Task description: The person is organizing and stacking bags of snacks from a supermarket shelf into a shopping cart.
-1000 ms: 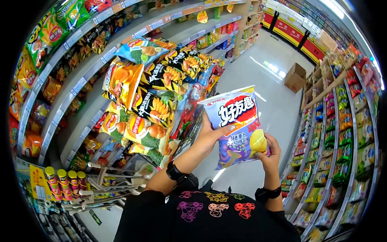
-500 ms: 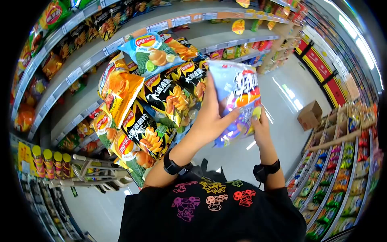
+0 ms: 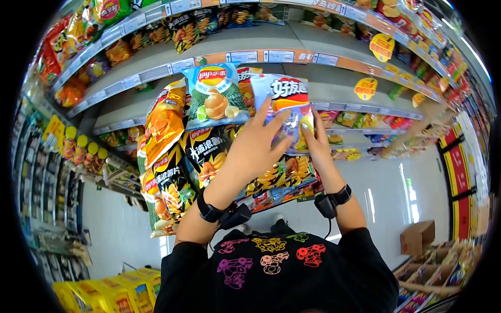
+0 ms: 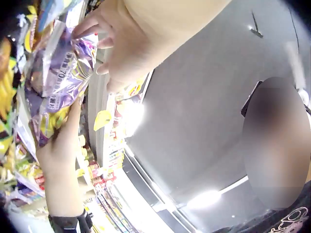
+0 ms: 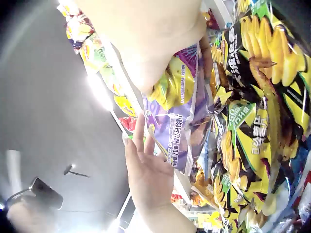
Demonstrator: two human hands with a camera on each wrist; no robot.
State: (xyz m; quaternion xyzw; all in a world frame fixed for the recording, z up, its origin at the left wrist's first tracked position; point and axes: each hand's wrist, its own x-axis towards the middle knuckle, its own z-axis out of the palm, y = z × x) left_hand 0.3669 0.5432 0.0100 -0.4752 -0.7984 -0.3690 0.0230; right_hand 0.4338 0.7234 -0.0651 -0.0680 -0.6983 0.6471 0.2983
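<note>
Purple bag stands just past two hands, the right one holding it

From where I stand, the purple bag [image 3: 293, 103] lies directly ahead of the hands and between them, its long axis running away from the body, printed top furthest off and leaning a little to the left. The right hand [image 3: 319, 146] is the one with a real hold: its thumb is on the front near the lower right side, fingers round the back, so nearly all the bag sits to the left of that grip and beyond it. The left hand [image 3: 254, 143] spreads long, loose fingers across the bag's left part, wrapped round nothing; how firmly they press, I can't tell.

I'd judge that everything turns on this lopsidedness: the bag hangs from one low corner, and its far end leans away from the holding hand.

Left of the bag, just beside its top, a blue chip bag [image 3: 213, 99] stands upright on the heap, nearer the left hand than the right. Black chip bags [image 3: 298, 169] lie below the grip, on the body's side. Past the purple bag's top edge runs a shelf rail [image 3: 292, 57].
</note>
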